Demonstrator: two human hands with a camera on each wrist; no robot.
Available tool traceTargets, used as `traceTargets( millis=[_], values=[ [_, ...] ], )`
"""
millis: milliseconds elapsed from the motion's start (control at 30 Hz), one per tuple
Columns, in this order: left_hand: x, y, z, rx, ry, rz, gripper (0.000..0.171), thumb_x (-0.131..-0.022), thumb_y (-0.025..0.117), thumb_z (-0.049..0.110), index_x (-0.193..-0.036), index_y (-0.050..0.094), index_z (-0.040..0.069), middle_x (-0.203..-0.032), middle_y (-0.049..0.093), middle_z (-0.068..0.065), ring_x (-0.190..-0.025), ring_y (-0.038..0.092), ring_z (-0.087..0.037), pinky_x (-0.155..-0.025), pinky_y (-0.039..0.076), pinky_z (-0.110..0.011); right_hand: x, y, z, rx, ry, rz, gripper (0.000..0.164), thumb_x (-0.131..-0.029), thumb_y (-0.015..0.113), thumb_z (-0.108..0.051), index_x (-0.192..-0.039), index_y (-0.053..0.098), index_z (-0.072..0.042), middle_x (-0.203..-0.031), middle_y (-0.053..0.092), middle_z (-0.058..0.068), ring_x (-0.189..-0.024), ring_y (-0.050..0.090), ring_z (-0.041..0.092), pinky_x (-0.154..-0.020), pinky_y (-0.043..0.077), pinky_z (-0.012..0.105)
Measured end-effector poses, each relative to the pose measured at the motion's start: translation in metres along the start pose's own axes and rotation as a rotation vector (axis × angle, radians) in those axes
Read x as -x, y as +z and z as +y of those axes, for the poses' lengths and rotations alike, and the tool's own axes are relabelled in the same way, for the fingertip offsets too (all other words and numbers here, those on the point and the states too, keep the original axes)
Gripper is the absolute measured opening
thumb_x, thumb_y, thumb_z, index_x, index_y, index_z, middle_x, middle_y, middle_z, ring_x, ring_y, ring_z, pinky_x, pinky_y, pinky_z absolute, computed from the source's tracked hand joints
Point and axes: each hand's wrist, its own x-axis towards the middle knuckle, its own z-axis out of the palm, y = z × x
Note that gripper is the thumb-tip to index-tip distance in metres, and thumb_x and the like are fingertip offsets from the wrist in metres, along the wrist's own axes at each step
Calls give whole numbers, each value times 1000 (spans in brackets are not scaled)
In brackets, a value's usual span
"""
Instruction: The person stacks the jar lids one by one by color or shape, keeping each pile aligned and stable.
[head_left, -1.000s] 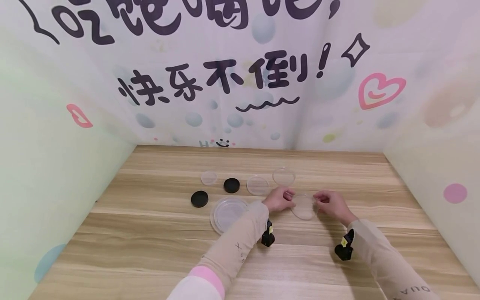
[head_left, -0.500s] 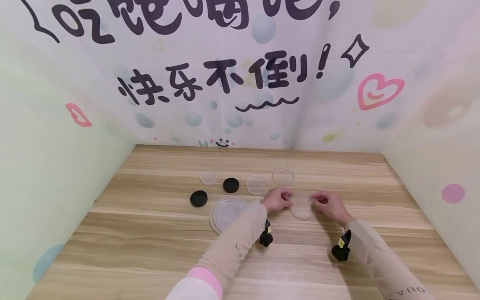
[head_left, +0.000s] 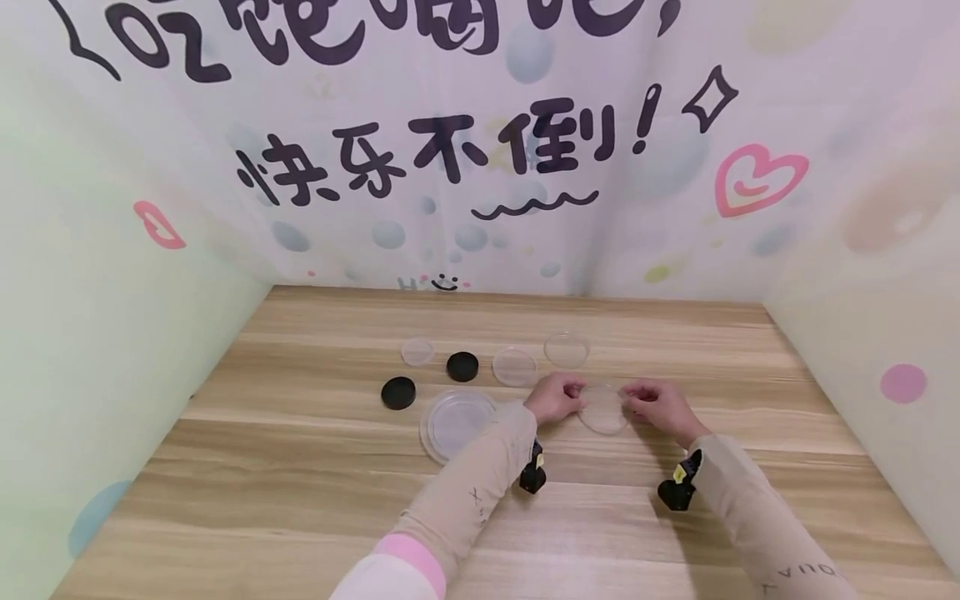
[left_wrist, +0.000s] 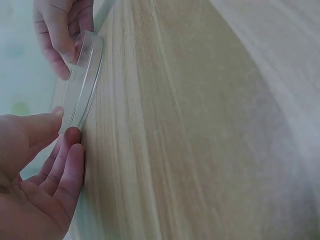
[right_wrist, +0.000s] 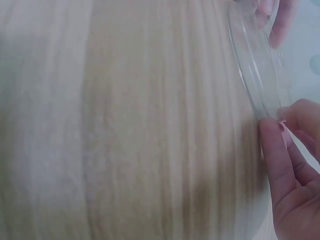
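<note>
On the wood-grain table (head_left: pixel 262 517) lies a large clear petri dish (head_left: pixel 450 423). To its right, the left hand (head_left: pixel 553 397) and, farther right, the right hand (head_left: pixel 662 407) pinch opposite edges of a smaller clear petri dish (head_left: pixel 603 410) between thumb and fingers. That one looks light, stiff and slick, probably brittle: best taken by its side wall with an even, gentle squeeze. Behind the large clear petri dish sits a black cap (head_left: pixel 462 367).
</note>
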Motion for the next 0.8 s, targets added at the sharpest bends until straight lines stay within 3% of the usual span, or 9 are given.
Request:
traceTargets(
  millis=[133,233,267,333,433,567,667,733,800],
  values=[
    [-2,6,-6,-70,14,22,34,-74,70,18,-107,64,11,-78,60,8,-73,54,-3,-63,43,-15,0,3,0,-13,-6,11,26,-81,56,5,-103,51,19,-88,59,20,-72,55,6,-63,52,24],
    [2,2,0,-99,-21,12,35,-76,69,22,-109,63,12,-81,61,7,-75,55,-5,-66,43,-17,1,5,-1,-17,3,15,26,-81,56,5,-103,51,19,-88,59,21,-72,55,6,-63,52,24],
    [1,5,-4,-108,-2,34,35,-74,69,20,-108,64,11,-79,60,7,-73,54,-5,-64,42,-16,1,6,-2,-22,11,16,26,-82,56,5,-103,51,19,-88,59,20,-72,55,7,-63,52,24],
    [-4,12,-14,-113,-26,31,36,-75,69,21,-109,64,14,-79,60,8,-74,54,-4,-65,43,-17,1,7,-2,-24,21,8,27,-82,56,4,-104,51,19,-88,59,19,-72,55,7,-63,52,24],
    [-25,37,-48,-110,-54,33,38,-73,70,26,-110,63,22,-78,58,14,-74,53,-1,-67,43,-17,2,8,-3,-18,32,6,27,-82,55,4,-104,51,19,-88,59,19,-72,56,8,-63,52,24],
    [-59,76,-105,-89,-36,57,40,-70,72,38,-108,61,33,-77,55,21,-72,51,5,-67,42,-16,2,8,-5,20,32,22,26,-82,55,4,-104,53,17,-87,60,18,-72,55,8,-62,51,24],
    [-72,91,-128,-92,-1,82,40,-68,72,43,-105,60,39,-76,53,24,-71,49,7,-65,42,-14,2,7,-7,47,36,31,25,-82,56,2,-104,55,16,-84,60,16,-71,56,9,-61,52,24],
    [-66,83,-119,-91,2,84,39,-68,73,38,-105,61,36,-75,54,22,-70,49,6,-64,41,-14,1,7,-9,61,37,27,26,-82,57,0,-103,55,15,-83,60,15,-70,56,10,-61,52,25],
    [-45,59,-87,-98,-7,72,38,-69,72,30,-106,63,29,-76,56,18,-70,52,4,-63,42,-15,1,7,-12,75,41,23,26,-83,58,-2,-104,56,14,-81,61,14,-70,57,12,-61,52,25]
  ],
)
